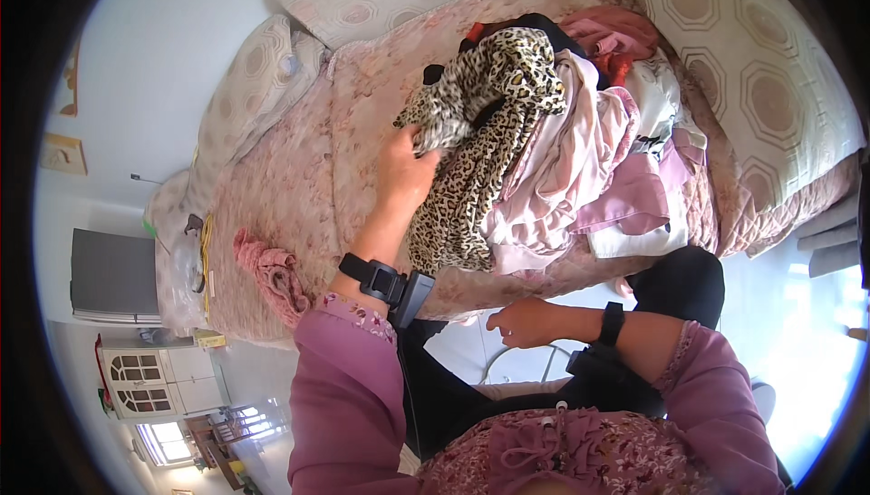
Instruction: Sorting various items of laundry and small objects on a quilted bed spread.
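Observation:
My left hand (406, 172) grips the edge of a leopard-print garment (452, 213). The gripped part is blurred, and the rest of this fabric runs down over the front left of a clothes pile. Beside it in the pile lies a pale pink garment (554, 148) with loose folds. A mauve piece of clothing (629, 196) and a white one with dark marks (651, 94) are to its right. My right hand (527, 323) hangs above my lap, in front of the bed edge and apart from the clothes. Its fingers are curled, with nothing visible in them.
The pile rests on a bed with a pink floral cover (380, 80). A crumpled pink lace-like cloth (275, 277) lies to the left. Patterned cushions (741, 53) border the far and right sides. A plastic bag (183, 271) and a yellow cord (205, 250) are at the left end.

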A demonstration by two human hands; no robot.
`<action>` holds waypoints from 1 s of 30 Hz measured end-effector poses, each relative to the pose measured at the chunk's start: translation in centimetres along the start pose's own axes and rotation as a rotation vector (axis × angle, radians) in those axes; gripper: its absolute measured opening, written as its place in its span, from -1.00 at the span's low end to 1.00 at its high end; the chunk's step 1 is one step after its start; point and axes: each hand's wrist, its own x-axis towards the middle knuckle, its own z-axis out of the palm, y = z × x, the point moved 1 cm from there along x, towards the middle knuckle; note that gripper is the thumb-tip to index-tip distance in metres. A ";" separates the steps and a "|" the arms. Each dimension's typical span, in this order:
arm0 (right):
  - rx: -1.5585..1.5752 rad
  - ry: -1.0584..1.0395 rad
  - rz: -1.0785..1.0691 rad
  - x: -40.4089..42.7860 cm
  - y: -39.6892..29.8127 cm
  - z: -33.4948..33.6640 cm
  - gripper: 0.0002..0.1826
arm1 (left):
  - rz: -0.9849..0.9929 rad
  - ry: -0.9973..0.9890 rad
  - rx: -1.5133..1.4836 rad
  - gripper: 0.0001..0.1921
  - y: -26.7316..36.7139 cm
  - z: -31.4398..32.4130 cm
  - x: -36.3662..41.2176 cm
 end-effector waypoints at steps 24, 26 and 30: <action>-0.054 -0.048 0.083 0.9 1.7 0.2 -0.60 | -0.081 0.084 -0.524 -0.75 -0.8 -2.1 -7.5; -0.038 -0.042 0.102 0.7 1.7 0.0 -0.60 | -0.113 0.246 -0.484 -0.79 0.6 -6.3 -7.7; -0.030 -0.040 0.116 0.6 2.2 0.0 -0.59 | -0.019 0.701 -0.106 -0.72 -3.2 -15.0 -7.3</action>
